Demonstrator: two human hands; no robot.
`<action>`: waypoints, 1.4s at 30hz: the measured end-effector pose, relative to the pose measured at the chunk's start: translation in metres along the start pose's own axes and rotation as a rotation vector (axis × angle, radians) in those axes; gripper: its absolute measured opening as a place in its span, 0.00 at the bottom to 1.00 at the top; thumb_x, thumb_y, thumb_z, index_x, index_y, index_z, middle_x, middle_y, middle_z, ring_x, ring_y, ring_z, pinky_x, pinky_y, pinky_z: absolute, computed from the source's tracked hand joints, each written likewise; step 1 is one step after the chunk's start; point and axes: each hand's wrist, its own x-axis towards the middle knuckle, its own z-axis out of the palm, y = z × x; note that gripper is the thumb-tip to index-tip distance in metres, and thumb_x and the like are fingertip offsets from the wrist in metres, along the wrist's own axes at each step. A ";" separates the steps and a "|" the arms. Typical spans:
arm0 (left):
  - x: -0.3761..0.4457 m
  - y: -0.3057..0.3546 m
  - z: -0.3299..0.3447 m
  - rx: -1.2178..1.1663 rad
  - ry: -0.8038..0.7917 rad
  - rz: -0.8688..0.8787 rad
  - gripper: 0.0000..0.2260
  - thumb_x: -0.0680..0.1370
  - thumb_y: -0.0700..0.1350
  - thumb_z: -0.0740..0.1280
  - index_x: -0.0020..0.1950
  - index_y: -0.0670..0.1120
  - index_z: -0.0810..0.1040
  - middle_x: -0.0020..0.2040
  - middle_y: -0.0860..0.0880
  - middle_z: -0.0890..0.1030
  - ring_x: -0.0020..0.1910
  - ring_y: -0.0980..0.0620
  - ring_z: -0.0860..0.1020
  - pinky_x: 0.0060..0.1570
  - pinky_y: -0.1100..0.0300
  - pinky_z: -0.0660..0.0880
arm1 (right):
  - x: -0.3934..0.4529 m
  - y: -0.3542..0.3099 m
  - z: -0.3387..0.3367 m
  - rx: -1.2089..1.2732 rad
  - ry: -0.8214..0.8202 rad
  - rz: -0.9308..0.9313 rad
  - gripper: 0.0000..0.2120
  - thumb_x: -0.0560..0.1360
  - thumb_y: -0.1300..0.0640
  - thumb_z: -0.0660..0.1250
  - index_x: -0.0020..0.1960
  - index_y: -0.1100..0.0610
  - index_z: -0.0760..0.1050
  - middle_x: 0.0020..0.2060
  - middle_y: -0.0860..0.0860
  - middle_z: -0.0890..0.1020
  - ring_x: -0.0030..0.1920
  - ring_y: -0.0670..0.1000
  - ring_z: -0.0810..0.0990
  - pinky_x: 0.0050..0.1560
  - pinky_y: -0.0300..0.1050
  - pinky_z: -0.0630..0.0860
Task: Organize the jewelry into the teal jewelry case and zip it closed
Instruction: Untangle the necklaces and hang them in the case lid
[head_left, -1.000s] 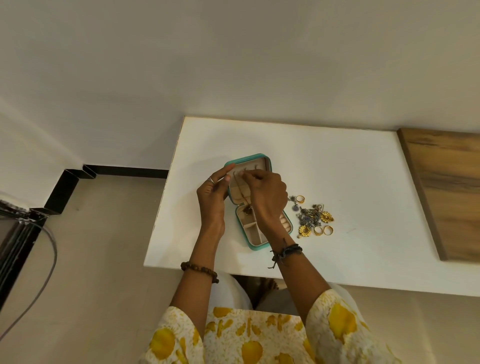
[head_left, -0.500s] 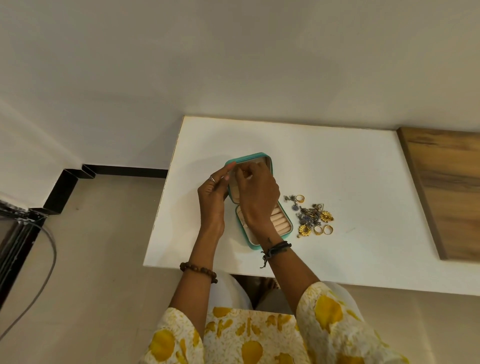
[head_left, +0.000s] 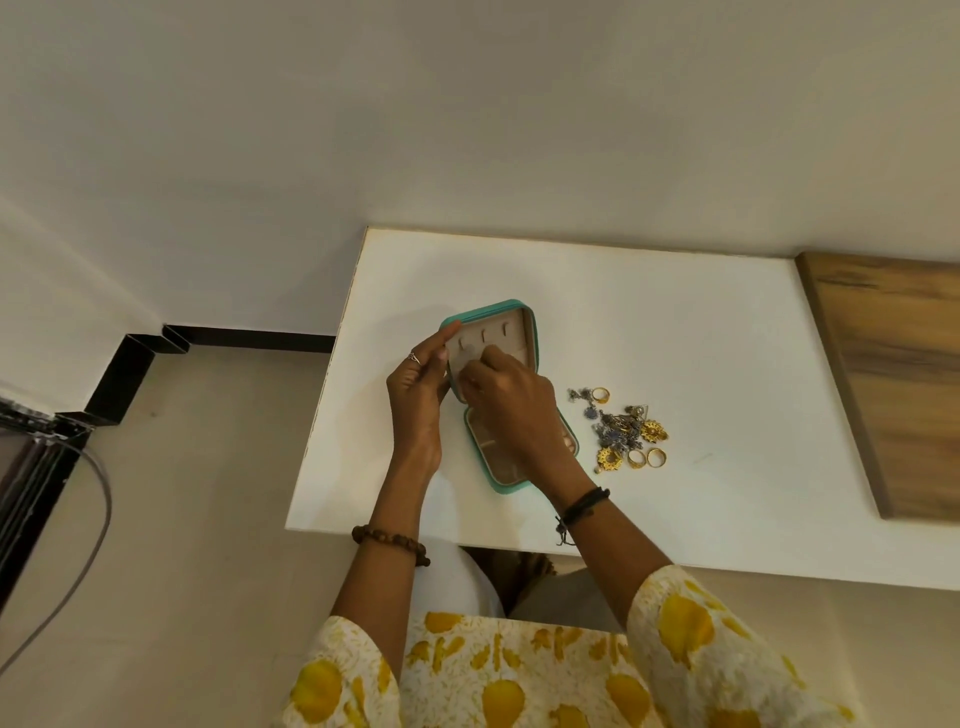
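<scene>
At frame centre, the open teal jewelry case (head_left: 522, 317) lies on a white table (head_left: 675, 322). The left hand (head_left: 418, 395) grips its lid; the right hand (head_left: 511, 397) pinches something unseen at the lid's hooks. Next, likely fetch the jewelry pile (head_left: 623, 431) at right.

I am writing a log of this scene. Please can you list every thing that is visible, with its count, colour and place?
jewelry case: one, teal, beige inside, open, on table's left part
jewelry pile: one heap, gold and silver-blue, right of case
gold rings: at least three, pile's edges
table: one, white
wooden panel: one, brown, right
cable: one, grey, floor at left
left hand: holds the lid's left edge
right hand: fingers curled at lid's lining; what it pinches is hidden
</scene>
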 end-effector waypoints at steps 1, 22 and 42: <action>0.000 0.000 0.000 -0.004 0.005 -0.006 0.13 0.79 0.36 0.57 0.55 0.50 0.77 0.56 0.51 0.79 0.52 0.61 0.80 0.50 0.60 0.79 | -0.004 0.001 -0.002 0.118 -0.063 0.130 0.03 0.72 0.58 0.70 0.40 0.58 0.79 0.35 0.52 0.78 0.31 0.51 0.76 0.27 0.37 0.64; -0.047 0.008 -0.006 0.402 -0.095 0.030 0.20 0.68 0.53 0.70 0.56 0.58 0.65 0.67 0.44 0.69 0.59 0.48 0.74 0.50 0.68 0.72 | 0.007 -0.007 -0.116 0.905 -0.295 0.564 0.07 0.74 0.51 0.68 0.43 0.54 0.80 0.40 0.55 0.83 0.32 0.44 0.77 0.32 0.33 0.71; -0.074 0.017 -0.001 -0.143 -0.082 -0.450 0.05 0.77 0.42 0.63 0.50 0.43 0.77 0.36 0.48 0.84 0.36 0.52 0.83 0.38 0.59 0.81 | -0.002 0.012 -0.174 1.214 0.033 0.591 0.10 0.77 0.62 0.63 0.57 0.58 0.78 0.35 0.51 0.80 0.34 0.44 0.78 0.41 0.36 0.79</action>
